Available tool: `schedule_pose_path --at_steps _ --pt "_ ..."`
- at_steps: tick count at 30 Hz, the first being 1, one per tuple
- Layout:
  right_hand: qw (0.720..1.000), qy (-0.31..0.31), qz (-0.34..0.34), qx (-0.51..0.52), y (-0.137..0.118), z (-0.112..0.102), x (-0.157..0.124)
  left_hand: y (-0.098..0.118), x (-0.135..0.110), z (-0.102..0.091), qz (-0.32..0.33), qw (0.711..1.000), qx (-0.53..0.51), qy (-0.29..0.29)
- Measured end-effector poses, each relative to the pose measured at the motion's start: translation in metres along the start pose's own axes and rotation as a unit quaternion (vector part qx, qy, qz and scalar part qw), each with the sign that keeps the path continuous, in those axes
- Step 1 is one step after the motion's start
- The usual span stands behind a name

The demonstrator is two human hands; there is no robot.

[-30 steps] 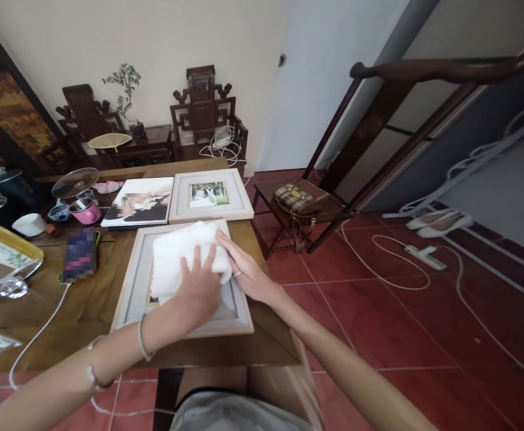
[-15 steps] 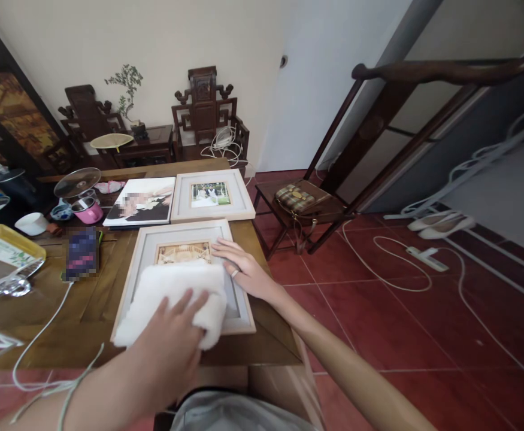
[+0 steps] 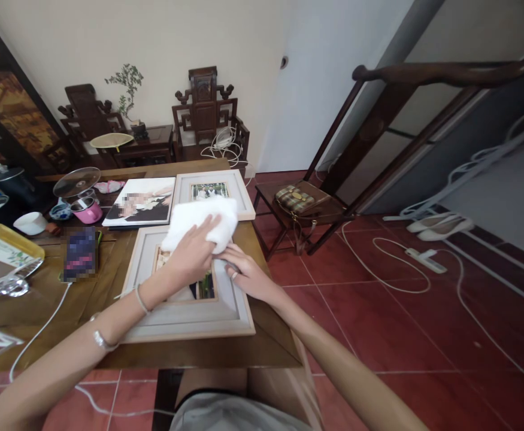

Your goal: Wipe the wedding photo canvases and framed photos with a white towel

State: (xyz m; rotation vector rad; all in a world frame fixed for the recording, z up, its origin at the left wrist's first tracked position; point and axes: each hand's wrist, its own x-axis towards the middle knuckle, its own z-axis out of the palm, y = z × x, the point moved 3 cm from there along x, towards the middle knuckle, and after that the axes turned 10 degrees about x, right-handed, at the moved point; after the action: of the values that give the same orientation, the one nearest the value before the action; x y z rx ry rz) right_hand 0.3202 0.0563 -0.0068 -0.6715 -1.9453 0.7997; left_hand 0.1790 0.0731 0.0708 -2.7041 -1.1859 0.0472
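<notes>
A folded white cloth (image 3: 199, 216) is under my left hand (image 3: 193, 248), whose fingers press on and grip it. The cloth covers the far edge of a near picture frame (image 3: 187, 314) with a light wood rim and pale mat. Part of the photo inside shows below my left wrist. My right hand (image 3: 249, 275) rests on the frame's right side, fingers stretched out, its fingertips close to the cloth. Behind it lies a second picture frame (image 3: 246, 200) with a photo of two people, its near edge partly hidden by the cloth.
Left of the second frame lies a photo album (image 3: 156, 206). Farther left on the wooden table (image 3: 109, 257) are a phone (image 3: 81, 254) on a cable, a pink cup (image 3: 88, 211), a white cup (image 3: 32, 223) and a bottle (image 3: 10, 245). A chair (image 3: 306, 200) holding a plaid bag stands right.
My left hand has slid the cloth away from me, from the frame's near left part to its far edge. More of the photo shows. My right hand has barely moved.
</notes>
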Motion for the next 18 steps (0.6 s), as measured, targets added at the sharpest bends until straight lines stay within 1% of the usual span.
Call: schedule_pose_path --at_steps 2,3,5,7,10,14,16,18 --pt "1.0 0.005 0.011 0.0 -0.002 0.0 0.001 0.005 0.007 0.011 0.044 0.999 0.0 -0.02" --pt "1.0 0.006 0.015 0.0 -0.002 0.0 0.001 0.006 0.008 0.015 0.052 0.998 0.005 -0.029" --pt "1.0 0.003 0.012 0.002 -0.003 0.0 0.002 0.003 0.006 0.018 0.055 0.997 0.025 -0.043" --pt "1.0 0.0 0.004 0.004 -0.003 0.0 0.001 -0.002 -0.002 0.016 0.046 0.996 0.053 -0.061" --pt "1.0 0.0 -0.001 0.008 0.0 0.0 0.0 -0.013 -0.021 0.008 0.005 0.992 0.091 -0.091" --pt "1.0 0.001 0.002 0.015 0.003 0.0 -0.002 -0.032 -0.049 -0.001 -0.064 0.986 0.125 -0.091" --pt "1.0 0.001 0.003 0.016 0.004 0.0 -0.002 -0.043 -0.061 -0.003 -0.097 0.979 0.146 -0.102" --pt "1.0 0.005 0.006 0.014 0.005 0.001 -0.002 -0.05 -0.07 -0.005 -0.115 0.974 0.157 -0.118"
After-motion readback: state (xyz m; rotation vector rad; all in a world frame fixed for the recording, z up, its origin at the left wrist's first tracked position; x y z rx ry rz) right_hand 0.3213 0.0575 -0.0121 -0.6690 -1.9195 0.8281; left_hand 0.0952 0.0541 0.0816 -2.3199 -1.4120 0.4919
